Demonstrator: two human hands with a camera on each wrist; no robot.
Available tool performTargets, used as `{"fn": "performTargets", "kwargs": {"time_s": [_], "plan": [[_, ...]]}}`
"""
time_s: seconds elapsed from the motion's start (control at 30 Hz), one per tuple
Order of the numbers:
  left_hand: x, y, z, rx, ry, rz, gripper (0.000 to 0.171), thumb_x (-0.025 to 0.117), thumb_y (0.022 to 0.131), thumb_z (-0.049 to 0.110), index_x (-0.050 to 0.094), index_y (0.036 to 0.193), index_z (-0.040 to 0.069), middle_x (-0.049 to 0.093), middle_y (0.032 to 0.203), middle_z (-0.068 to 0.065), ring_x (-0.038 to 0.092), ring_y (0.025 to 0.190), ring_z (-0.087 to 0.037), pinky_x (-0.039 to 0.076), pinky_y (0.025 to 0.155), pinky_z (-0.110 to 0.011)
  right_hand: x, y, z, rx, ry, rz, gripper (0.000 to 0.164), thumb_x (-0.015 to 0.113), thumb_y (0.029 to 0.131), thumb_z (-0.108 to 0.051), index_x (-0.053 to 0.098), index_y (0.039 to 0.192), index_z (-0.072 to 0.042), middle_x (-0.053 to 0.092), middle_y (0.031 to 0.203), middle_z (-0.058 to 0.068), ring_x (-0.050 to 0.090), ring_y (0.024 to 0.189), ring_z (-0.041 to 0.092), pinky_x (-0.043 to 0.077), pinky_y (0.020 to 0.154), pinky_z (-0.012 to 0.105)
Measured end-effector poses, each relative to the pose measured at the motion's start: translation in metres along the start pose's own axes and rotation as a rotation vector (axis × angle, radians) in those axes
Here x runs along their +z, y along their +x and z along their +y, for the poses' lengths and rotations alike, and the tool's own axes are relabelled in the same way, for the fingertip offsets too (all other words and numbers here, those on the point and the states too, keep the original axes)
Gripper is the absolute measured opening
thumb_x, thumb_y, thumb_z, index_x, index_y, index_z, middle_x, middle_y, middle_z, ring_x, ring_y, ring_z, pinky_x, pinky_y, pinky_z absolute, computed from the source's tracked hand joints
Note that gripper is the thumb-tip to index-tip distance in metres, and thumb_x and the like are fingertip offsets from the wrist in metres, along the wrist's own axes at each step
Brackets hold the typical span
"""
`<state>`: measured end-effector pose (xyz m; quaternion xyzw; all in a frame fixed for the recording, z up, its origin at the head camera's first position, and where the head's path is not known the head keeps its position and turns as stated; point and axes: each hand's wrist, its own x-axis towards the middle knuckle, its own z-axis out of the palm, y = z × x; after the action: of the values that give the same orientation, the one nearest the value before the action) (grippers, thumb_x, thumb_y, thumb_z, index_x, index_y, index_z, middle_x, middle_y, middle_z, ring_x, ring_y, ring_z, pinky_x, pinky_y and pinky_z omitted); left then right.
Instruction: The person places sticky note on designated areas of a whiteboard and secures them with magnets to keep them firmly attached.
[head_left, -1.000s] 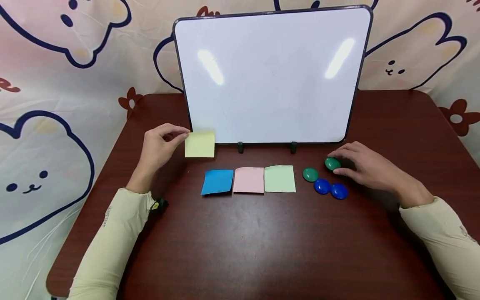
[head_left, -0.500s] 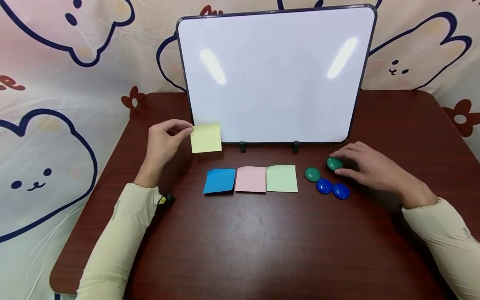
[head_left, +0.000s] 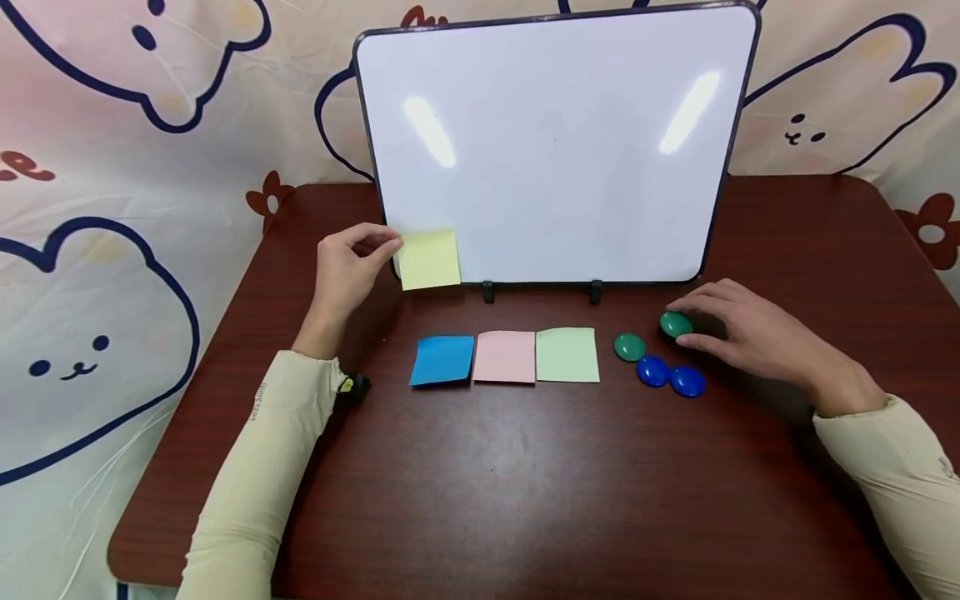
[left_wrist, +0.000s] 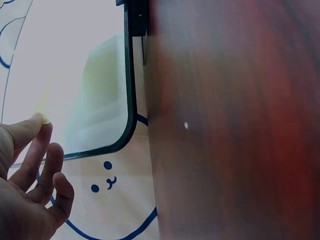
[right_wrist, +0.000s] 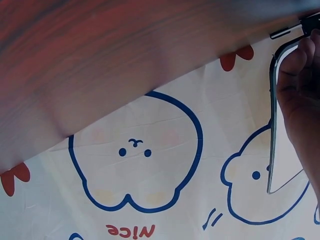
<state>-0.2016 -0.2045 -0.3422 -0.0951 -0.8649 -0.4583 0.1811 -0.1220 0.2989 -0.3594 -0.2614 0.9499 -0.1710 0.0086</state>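
Hands (head_left: 347, 271) (head_left: 761, 333) grip yellow note (head_left: 429, 260) (left), green disc (head_left: 674, 322) (right) — backdrop (right_wrist: 135, 175) reads "Nice"

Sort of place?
Probably a makeshift indoor activity or filming corner: a wood-grain table with a small whiteboard standing on it, and a wrinkled, cartoon-printed backdrop behind.

Plain square note (head_left: 430, 260) (pale yellow)

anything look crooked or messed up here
Nothing looks spilled or damaged. Mildly askew: the square pale yellow paper note, tilted slightly against the lower edge of the black-framed whiteboard, and the square blue paper note, whose lower edge seems slightly raised, with shadow beneath.
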Motion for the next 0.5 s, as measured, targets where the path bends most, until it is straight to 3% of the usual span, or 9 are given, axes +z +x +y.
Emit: {"fn": "performTargets", "kwargs": {"time_s": [0.5], "plan": [[0.012, 0.014, 0.008, -0.082, 0.013, 0.085, 0.022, 0.073, 0.091, 0.025, 0.078, 0.106, 0.009, 0.074, 0.099, -0.014, 0.057, 0.080, -0.011, 0.047, 0.067, -0.016, 0.000, 0.000, -0.001, -0.014, -0.016, 0.013, 0.042, 0.081, 0.084, -0.022, 0.068, 0.123, -0.016, 0.067, 0.117, -0.003, 0.052, 0.109, 0.011, 0.048, 0.086, 0.036]]}}
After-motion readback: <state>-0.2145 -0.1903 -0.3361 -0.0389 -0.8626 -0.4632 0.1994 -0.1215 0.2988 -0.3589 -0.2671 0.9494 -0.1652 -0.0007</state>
